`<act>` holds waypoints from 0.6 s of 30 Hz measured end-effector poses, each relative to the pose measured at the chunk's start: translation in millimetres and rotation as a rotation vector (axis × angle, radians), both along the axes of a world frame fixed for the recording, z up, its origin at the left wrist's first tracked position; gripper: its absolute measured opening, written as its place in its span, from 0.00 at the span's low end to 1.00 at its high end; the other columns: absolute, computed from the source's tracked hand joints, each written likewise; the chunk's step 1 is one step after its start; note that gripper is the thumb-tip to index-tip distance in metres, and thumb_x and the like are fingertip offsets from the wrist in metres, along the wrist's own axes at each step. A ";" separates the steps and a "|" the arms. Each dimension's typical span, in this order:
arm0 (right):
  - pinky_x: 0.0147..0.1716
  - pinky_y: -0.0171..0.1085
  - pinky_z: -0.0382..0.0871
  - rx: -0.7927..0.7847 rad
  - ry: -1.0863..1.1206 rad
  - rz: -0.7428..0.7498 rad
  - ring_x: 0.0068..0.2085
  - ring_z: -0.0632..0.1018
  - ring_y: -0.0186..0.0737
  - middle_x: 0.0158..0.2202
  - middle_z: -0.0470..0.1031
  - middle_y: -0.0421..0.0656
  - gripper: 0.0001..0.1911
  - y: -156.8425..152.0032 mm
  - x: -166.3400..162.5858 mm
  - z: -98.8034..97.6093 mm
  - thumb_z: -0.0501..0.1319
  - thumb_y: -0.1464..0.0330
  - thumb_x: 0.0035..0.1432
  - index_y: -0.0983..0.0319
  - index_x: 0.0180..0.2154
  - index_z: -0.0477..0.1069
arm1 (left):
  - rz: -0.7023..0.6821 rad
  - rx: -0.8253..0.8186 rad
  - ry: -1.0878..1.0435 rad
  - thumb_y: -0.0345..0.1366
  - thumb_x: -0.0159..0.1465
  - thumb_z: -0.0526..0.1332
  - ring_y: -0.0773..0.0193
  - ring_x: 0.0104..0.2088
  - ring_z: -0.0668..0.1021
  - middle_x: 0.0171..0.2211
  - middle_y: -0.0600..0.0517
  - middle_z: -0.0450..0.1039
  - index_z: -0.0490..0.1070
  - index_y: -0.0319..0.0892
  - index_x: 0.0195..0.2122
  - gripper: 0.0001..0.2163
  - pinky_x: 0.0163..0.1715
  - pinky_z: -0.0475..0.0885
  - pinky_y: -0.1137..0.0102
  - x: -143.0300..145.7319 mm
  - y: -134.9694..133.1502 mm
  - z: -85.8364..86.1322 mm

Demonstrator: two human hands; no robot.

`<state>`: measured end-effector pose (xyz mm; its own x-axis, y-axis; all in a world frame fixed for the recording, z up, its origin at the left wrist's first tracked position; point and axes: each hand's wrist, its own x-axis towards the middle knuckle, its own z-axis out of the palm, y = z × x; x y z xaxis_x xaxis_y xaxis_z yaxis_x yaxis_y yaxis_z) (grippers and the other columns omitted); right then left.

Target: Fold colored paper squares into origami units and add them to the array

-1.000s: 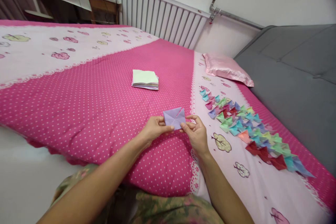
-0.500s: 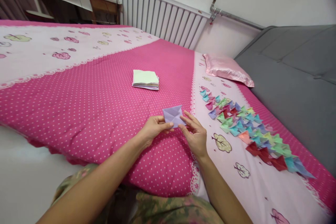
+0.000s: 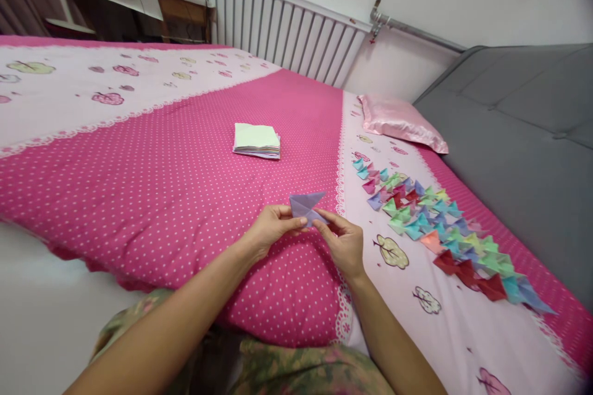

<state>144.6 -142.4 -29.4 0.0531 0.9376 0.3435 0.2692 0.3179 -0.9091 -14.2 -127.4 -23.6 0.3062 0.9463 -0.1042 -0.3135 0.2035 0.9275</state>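
Paper, lilac and thin-looking, sits pinched between your 2 hands near the front edge of the bed: this folded piece (image 3: 303, 202) has a straight top edge, a sharp point toward the upper right and a V-shaped notch on its right side. Your left hand (image 3: 273, 228) grips its lower left part, thumb laid flat on the front and fingers behind; your right hand (image 3: 343, 241) holds the lower right corner, its fingers gathered close around the paper. Beneath your hands spreads the bedspread (image 3: 194, 166), deep pink with small white dots and softly puckered, bordered by white scalloped lace (whether your knuckles touch the cloth, you cannot tell from this angle). Beyond the paper rests a squarish stack of sheets (image 3: 256, 137), pale green on top, its layered edges slightly uneven. To your right, on a pale strip printed with trees, pointed paper shapes (image 3: 420, 224) lie crowded in slanting rows, in teal, green, red, lilac and peach. Past them are a glossy pink satin pillow (image 3: 401, 120) and a smooth grey padded headboard (image 3: 514, 117) with dimpled seams.
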 end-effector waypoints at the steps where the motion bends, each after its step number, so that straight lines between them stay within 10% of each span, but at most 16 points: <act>1: 0.38 0.41 0.72 -0.013 0.015 -0.001 0.35 0.78 0.42 0.36 0.79 0.42 0.13 -0.2 0.0 -0.2 0.64 0.66 0.48 0.59 0.39 0.76 | 0.000 -0.004 0.002 0.35 0.47 0.68 0.69 0.25 0.73 0.27 0.48 0.75 0.76 0.35 0.30 0.11 0.31 0.66 0.72 -0.1 -0.1 -0.4; 18: 0.23 0.32 0.70 -0.197 0.333 0.071 0.27 0.78 0.36 0.26 0.79 0.40 0.10 5.6 -1.0 -2.8 0.65 0.66 0.47 0.61 0.34 0.76 | -0.047 0.023 0.065 0.39 0.50 0.66 0.68 0.26 0.74 0.30 0.44 0.76 0.75 0.34 0.34 0.14 0.30 0.67 0.72 1.5 -2.2 0.7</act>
